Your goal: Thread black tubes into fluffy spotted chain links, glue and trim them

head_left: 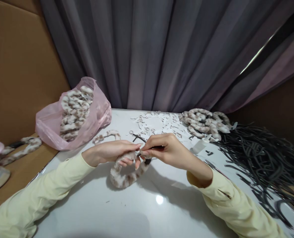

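My left hand (pixel 117 152) is closed round one end of a fluffy white-and-brown furry tube (pixel 126 178). The tube bends into a loop that hangs just over the table below my hands. A black strip (pixel 148 161) shows at its other end, under my right hand. With thumb and index finger pressed together, my right hand (pixel 166 150) pinches the dark strip where the two ends meet. My fingertips partly hide this spot. Behind my hands, another thin black strip (pixel 139 138) lies on the table.
A pink plastic bag (pixel 102 115) of furry tubes stands at the back left. More furry tubes (pixel 203 120) are heaped at the back right, near a small white bottle (pixel 201 144). Black strips (pixel 258 158) pile up on the right beside scissors (pixel 212 165). Small scraps (pixel 159 120) litter the table's back.
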Tool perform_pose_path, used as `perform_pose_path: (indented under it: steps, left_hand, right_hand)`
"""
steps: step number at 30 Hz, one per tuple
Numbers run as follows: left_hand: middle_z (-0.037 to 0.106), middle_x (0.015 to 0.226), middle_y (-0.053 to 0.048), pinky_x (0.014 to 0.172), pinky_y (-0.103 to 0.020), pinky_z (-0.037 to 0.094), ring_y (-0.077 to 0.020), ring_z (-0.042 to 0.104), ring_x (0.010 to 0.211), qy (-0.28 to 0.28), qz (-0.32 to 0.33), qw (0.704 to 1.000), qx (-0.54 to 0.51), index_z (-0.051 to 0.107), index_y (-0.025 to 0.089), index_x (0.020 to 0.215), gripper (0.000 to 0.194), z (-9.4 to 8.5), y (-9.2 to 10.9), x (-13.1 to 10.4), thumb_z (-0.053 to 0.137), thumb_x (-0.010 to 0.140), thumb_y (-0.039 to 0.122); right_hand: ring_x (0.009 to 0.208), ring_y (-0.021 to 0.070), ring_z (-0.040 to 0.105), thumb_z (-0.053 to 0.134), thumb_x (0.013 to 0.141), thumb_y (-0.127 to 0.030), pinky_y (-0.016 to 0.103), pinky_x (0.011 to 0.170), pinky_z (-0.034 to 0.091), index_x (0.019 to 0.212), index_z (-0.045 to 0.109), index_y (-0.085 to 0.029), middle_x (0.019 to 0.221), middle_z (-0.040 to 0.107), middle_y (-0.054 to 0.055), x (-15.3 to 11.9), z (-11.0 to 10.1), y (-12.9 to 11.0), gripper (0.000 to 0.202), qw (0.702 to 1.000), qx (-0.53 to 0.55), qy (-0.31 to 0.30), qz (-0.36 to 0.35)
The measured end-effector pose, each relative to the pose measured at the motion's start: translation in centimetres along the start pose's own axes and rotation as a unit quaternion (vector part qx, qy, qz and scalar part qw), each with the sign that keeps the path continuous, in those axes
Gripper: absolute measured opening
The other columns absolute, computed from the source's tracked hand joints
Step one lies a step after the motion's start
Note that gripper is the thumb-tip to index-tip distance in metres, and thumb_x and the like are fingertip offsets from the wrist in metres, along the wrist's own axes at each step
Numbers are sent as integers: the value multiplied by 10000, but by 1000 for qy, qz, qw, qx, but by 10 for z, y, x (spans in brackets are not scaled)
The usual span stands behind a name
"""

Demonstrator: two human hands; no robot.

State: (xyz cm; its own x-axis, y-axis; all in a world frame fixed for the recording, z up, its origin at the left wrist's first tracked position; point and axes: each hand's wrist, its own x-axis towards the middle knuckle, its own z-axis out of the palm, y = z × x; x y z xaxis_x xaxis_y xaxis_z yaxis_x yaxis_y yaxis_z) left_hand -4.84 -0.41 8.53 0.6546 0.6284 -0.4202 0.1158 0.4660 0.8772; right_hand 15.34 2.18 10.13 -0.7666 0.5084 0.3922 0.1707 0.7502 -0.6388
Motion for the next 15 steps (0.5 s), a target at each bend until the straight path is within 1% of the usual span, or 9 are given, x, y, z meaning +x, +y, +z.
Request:
perform_pose_path:
  steps: [3, 5, 9, 12, 15]
  left_hand:
    - [612, 774, -50, 447, -226, 181, -66, 287, 502, -4, 13, 1000, 17, 590, 139, 818, 420, 4, 2, -1, 471, 828, 542]
    - [604, 739, -39, 450, -230, 177, -66, 271, 495, -8, 15, 999, 33, 591, 131, 799, 453, 7, 4, -3, 447, 832, 559]
    - [525, 584, 12, 457, -237, 170, -69, 228, 472, -4, 19, 998, 64, 603, 123, 772, 488, 11, 7, -7, 425, 836, 572]
    - [515, 576, 11, 456, -243, 156, -70, 220, 470, 6, 23, 997, 74, 615, 116, 756, 519, 13, 7, -8, 408, 837, 585]
    - [529, 576, 6, 458, -242, 156, -69, 239, 461, 9, 19, 998, 57, 600, 129, 783, 512, 13, 6, -7, 410, 828, 602]
  right_hand:
    - [625, 91, 578, 640, 778, -121, 190, 596, 425, 767, 700, -150, 717, 660, 16, 0, -1, -3, 68, 1000, 7, -11, 9]
    - [632, 94, 578, 643, 773, -117, 197, 607, 430, 762, 696, -158, 724, 658, 14, 0, -1, -3, 68, 1000, -7, -14, 0]
    - [689, 117, 586, 627, 782, -105, 220, 643, 438, 752, 677, -156, 738, 654, 26, -1, -1, 0, 77, 998, -46, -11, -51]
    - [700, 126, 573, 609, 786, -76, 227, 648, 436, 741, 661, -150, 736, 646, 34, -1, 0, 2, 101, 994, -62, -8, -87]
    - [703, 127, 556, 572, 805, -60, 229, 645, 434, 724, 651, -150, 738, 631, 40, -1, 0, 1, 144, 991, -66, 1, -114]
